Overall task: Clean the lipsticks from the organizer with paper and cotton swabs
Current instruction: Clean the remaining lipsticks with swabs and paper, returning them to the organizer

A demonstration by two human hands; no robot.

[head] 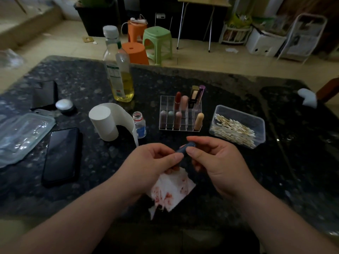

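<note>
A blue-grey lipstick (185, 147) is held over the table between both hands. My left hand (152, 164) pinches its lower end and also grips a white paper tissue (170, 191) stained red, which hangs below the palm. My right hand (214, 160) pinches the lipstick's upper end with thumb and fingers. Behind them stands a clear acrylic organizer (180, 114) with several lipsticks upright in its slots. A clear plastic tub of cotton swabs (236, 127) sits to the organizer's right. A white paper roll (104, 121) stands to the left, with a strip unrolled.
A dark stone table (238, 189) carries an oil bottle (121, 70), a small open glass bottle (140, 124), a black phone (61, 156), a clear plastic pouch (22, 134) and a round silver lid (64, 105). Plastic stools (157, 41) stand on the floor beyond.
</note>
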